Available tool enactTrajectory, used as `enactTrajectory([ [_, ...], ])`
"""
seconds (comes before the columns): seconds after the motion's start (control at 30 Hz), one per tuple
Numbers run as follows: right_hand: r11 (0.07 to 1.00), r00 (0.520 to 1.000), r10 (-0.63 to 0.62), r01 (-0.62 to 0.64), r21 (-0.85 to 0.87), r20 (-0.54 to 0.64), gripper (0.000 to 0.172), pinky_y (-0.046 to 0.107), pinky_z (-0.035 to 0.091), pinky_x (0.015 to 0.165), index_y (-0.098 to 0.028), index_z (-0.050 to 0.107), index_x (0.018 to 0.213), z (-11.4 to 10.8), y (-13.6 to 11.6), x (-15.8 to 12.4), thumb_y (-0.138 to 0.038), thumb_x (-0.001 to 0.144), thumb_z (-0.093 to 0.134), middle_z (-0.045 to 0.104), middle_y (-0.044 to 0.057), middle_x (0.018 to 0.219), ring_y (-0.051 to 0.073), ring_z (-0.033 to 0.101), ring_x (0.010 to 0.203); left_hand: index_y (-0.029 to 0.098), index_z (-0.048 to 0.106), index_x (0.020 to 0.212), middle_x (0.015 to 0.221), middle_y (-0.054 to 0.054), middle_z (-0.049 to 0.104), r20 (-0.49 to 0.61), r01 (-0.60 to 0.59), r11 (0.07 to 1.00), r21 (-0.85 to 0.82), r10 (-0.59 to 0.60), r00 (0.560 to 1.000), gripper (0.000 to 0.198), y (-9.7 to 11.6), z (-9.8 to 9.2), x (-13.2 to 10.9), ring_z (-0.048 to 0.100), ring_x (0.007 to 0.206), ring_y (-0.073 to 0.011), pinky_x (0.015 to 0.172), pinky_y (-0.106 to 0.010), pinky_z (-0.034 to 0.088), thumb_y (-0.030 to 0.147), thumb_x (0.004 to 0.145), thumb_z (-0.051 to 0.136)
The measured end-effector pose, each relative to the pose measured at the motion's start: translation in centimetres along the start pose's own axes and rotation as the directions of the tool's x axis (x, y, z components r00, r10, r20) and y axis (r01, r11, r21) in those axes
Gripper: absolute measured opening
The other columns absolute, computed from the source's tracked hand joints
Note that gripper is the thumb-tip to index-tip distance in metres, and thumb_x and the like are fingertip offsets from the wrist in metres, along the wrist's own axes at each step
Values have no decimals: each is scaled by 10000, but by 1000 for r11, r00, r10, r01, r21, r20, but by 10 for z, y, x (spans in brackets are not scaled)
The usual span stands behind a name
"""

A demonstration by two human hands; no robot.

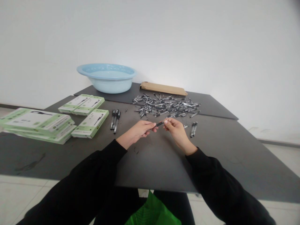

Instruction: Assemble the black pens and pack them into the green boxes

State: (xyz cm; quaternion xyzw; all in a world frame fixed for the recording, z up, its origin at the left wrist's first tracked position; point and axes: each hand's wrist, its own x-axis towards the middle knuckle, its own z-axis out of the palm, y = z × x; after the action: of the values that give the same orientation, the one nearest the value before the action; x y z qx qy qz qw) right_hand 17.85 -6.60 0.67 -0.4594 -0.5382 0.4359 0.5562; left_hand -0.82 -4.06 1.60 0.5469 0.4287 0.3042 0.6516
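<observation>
A pen (159,124) with a dark grip is held between my two hands above the table. My left hand (141,128) is closed round one end of it, and my right hand (174,128) pinches the other end with thumb and fingertips. Just beyond my hands spreads a big heap of loose pens (168,105). A small group of capped pens (115,120) lies to the left of my left hand. On the right, two pens (193,129) lie side by side close to my right hand.
Green and white boxes (37,120) are stacked at the left, with several more boxes (90,123) beside them. A light blue basin (110,82) stands at the back left. Behind the heap lies a flat brown cardboard piece (164,88). The dark table (217,165) ends at a white wall.
</observation>
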Motion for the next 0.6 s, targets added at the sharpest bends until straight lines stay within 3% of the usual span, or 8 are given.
enactTrajectory([
  [0.17, 1000, 1000, 6, -6, -6, -10, 338, 262, 417, 607, -166, 675, 822, 0, 1, 0, -495, 750, 706, 626, 19, 720, 124, 522, 625, 131, 670, 824, 800, -28, 637, -14, -25, 1000, 13, 25, 1000, 299, 5, 0, -4, 420, 522, -43, 436, -168, 286, 402, 724, 749],
  [0.23, 1000, 1000, 2, -1, 2, -3, 346, 264, 421, 609, -168, 675, 820, 0, 0, 0, -505, 749, 705, 637, 25, 736, 125, 524, 629, 128, 680, 873, 784, -31, 618, 88, 66, 997, -37, -63, 994, 380, 6, -2, -5, 390, 498, -43, 410, -169, 255, 494, 773, 689],
  [0.3, 1000, 1000, -6, 6, -1, 7, 350, 267, 424, 614, -171, 678, 823, 1, -1, -1, -514, 755, 699, 652, 34, 767, 127, 526, 636, 121, 689, 915, 713, -16, 572, 229, 173, 980, -98, -147, 962, 452, 7, -4, -6, 316, 455, -37, 388, -174, 192, 555, 817, 611],
  [0.37, 1000, 1000, -13, 13, -10, 15, 344, 271, 425, 621, -175, 682, 825, 1, -3, -1, -514, 765, 691, 657, 38, 781, 129, 527, 644, 112, 695, 908, 635, 16, 500, 304, 201, 972, -123, -156, 940, 428, 7, -6, -6, 243, 430, -29, 388, -180, 142, 523, 826, 612],
  [0.47, 1000, 999, -27, 27, -12, 18, 322, 271, 421, 623, -178, 687, 828, 0, -3, -1, -494, 772, 693, 643, 27, 745, 132, 527, 645, 106, 700, 832, 596, 31, 458, 240, 101, 990, -95, -76, 968, 329, 5, -6, -5, 247, 433, -24, 402, -188, 127, 432, 783, 692],
  [0.6, 999, 999, -40, 40, 16, 5, 291, 271, 420, 623, -179, 693, 846, -1, -3, -1, -458, 766, 706, 664, 29, 766, 131, 538, 649, 113, 720, 820, 673, -22, 576, 123, 7, 1000, -24, -4, 992, 314, 5, -3, -5, 324, 488, -41, 421, -191, 162, 413, 725, 735],
])
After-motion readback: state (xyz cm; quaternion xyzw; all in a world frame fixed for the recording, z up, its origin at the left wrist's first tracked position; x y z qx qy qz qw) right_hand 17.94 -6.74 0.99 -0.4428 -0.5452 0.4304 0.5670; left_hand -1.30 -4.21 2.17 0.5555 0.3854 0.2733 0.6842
